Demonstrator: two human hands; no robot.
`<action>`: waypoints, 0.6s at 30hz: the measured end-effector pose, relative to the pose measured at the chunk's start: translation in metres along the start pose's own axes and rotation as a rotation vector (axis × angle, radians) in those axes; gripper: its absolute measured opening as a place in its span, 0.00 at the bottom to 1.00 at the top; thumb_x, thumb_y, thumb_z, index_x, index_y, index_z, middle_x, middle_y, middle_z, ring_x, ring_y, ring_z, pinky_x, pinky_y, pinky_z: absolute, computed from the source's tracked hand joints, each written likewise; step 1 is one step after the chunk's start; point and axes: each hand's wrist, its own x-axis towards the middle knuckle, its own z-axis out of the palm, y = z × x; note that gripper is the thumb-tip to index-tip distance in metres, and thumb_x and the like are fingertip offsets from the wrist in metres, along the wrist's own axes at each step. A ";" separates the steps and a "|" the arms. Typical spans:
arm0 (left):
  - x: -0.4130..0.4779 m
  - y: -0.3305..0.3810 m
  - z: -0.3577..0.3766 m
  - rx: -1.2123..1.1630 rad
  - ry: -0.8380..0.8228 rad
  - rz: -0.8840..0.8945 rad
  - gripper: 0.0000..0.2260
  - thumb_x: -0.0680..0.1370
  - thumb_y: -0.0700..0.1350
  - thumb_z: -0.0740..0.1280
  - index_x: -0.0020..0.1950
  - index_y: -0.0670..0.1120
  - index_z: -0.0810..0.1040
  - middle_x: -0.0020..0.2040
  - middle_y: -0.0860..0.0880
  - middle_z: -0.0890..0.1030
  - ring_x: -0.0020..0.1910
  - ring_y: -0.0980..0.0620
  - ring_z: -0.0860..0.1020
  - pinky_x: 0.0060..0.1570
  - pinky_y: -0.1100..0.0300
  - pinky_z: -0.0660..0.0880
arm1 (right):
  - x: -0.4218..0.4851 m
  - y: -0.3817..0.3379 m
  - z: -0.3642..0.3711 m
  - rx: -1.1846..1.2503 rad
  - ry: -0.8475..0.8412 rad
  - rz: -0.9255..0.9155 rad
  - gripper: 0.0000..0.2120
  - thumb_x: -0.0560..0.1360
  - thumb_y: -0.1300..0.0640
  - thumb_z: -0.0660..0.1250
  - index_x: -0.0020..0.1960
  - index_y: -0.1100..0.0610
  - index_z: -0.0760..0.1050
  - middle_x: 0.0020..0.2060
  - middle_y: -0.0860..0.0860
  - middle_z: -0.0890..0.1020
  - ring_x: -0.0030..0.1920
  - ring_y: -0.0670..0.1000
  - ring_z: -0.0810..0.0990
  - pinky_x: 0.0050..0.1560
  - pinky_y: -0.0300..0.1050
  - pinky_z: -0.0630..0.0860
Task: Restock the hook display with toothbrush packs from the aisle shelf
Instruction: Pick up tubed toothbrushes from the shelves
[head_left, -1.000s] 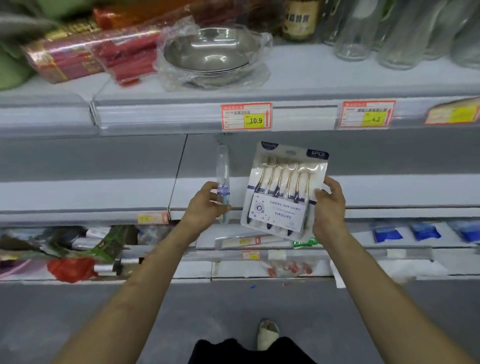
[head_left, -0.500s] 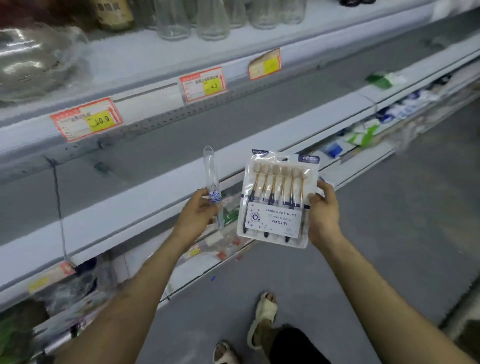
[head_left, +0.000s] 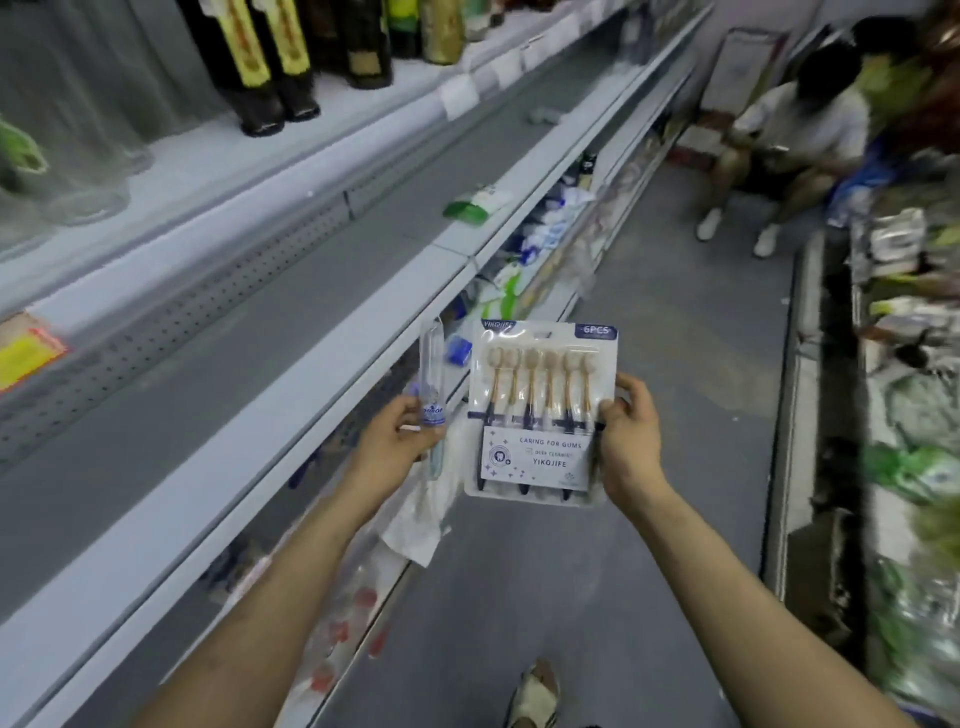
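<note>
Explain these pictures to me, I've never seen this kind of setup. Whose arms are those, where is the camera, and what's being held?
There is no machine here. Someone wears a wide-angle camera on the head, looking forward and down, so the two bare arms are their own. They stand in a shop aisle.

The left hand grips a slim clear pack, seemingly a single toothbrush, held upright. The right hand pinches the right edge of a flat six-pack of toothbrushes, its label facing the camera.

Along the left runs a long shelf, with dark bottles on the level above. Further down the aisle is a seated person. No hook display shows in this view.
</note>
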 end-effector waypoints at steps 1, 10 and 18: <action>0.018 0.012 0.020 0.001 -0.015 0.018 0.13 0.77 0.41 0.76 0.60 0.51 0.80 0.55 0.48 0.84 0.50 0.51 0.83 0.50 0.56 0.81 | 0.021 -0.008 -0.014 0.004 0.016 -0.019 0.17 0.82 0.69 0.57 0.65 0.56 0.75 0.52 0.48 0.84 0.49 0.43 0.84 0.49 0.37 0.81; 0.176 0.108 0.187 0.028 -0.174 0.140 0.11 0.80 0.41 0.74 0.55 0.57 0.80 0.52 0.54 0.84 0.47 0.55 0.83 0.42 0.65 0.78 | 0.187 -0.062 -0.119 0.080 0.260 -0.100 0.16 0.84 0.69 0.56 0.64 0.54 0.74 0.42 0.41 0.86 0.41 0.35 0.83 0.41 0.31 0.77; 0.364 0.176 0.317 0.048 -0.388 0.219 0.12 0.79 0.41 0.75 0.60 0.54 0.81 0.53 0.52 0.84 0.51 0.53 0.83 0.53 0.58 0.81 | 0.348 -0.077 -0.161 0.105 0.503 -0.073 0.16 0.84 0.68 0.56 0.66 0.56 0.74 0.51 0.48 0.85 0.46 0.40 0.84 0.46 0.36 0.78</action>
